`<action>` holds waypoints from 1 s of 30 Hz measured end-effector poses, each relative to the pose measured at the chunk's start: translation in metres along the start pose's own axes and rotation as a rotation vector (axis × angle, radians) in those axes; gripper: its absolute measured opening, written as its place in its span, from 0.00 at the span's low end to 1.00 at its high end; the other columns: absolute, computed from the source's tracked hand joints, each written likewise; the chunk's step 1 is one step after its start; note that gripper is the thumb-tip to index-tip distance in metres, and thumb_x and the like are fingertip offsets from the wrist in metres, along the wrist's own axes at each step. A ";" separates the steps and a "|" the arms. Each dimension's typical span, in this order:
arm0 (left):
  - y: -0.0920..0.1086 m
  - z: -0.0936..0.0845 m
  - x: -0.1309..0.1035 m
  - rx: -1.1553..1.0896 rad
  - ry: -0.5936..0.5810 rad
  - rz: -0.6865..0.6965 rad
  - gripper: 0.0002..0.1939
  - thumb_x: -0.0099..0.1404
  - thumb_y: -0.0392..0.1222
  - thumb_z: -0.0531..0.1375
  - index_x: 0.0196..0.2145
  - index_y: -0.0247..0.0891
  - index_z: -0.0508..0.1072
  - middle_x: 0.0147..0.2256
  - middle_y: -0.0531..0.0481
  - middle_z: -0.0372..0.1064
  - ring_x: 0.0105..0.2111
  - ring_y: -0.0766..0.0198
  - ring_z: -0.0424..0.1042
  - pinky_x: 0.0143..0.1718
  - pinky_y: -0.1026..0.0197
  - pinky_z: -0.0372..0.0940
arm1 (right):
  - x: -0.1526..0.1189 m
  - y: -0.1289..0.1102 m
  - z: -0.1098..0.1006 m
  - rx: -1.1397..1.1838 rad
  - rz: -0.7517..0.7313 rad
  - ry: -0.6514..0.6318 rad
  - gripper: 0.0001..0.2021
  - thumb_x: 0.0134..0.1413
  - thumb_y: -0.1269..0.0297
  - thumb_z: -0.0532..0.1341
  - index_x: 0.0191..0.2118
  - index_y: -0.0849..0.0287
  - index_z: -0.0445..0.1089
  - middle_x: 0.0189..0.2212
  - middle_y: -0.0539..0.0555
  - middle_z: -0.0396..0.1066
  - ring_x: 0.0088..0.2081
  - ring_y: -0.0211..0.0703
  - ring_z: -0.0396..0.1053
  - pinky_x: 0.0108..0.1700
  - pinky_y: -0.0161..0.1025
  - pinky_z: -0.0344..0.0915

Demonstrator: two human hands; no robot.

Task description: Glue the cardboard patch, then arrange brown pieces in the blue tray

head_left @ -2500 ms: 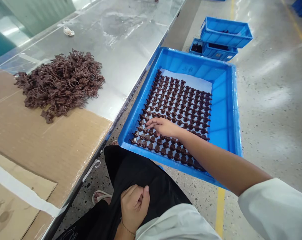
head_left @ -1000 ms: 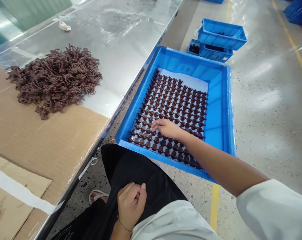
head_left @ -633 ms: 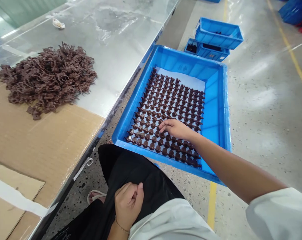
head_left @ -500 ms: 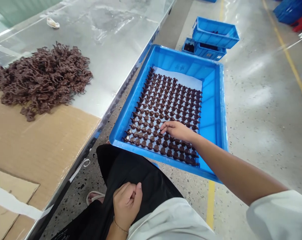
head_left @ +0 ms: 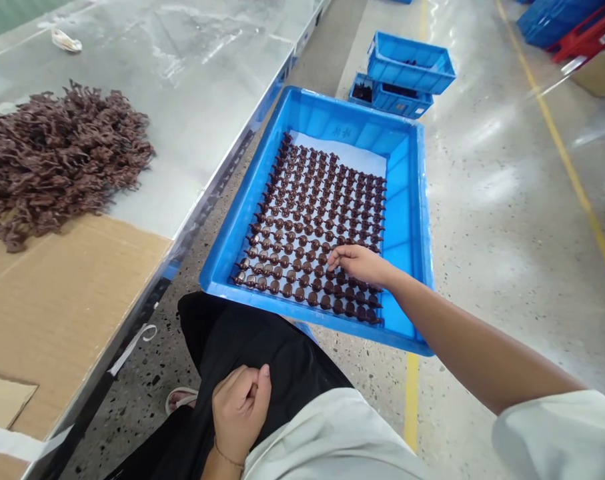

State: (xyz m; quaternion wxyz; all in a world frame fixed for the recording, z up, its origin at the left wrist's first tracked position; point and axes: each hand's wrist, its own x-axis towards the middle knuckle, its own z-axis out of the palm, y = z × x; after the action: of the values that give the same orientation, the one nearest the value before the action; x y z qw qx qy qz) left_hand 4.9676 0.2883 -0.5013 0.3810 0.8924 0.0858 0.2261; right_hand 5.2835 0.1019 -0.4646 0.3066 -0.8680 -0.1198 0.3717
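A blue plastic crate holds rows of small dark brown round pieces, joined in strips with pointed ends, on a white sheet. My right hand reaches in from the right, low over the nearer rows. Its fingers are bent and drawn together at the pieces; whatever is between the fingertips is hidden. My left hand rests on my lap on black cloth, curled into a fist with the thumb on top. What that fist contains, if anything, cannot be seen.
Left of the crate stands a metal-topped table with a heap of brown twisted pieces and cardboard. A crumpled white scrap lies farther back. Smaller blue crates are stacked on the floor beyond, near yellow floor lines.
The whole view has shifted, so table and crate appear farther left. My right hand has moved slightly rightward relative to the rows. My left fist stays on my lap.
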 end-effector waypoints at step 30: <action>0.002 0.002 0.003 0.000 -0.023 0.020 0.16 0.68 0.29 0.62 0.25 0.38 0.63 0.20 0.60 0.54 0.20 0.73 0.56 0.25 0.66 0.56 | -0.024 0.039 -0.028 -0.074 0.060 -0.032 0.13 0.52 0.76 0.55 0.36 0.56 0.75 0.37 0.50 0.82 0.34 0.42 0.73 0.35 0.36 0.66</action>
State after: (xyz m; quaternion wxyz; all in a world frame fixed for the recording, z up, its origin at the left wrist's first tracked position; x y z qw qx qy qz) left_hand 4.9713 0.2870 -0.5002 0.3795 0.8958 0.0724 0.2196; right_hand 5.2864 0.0484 -0.4600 0.2609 -0.8760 -0.1121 0.3899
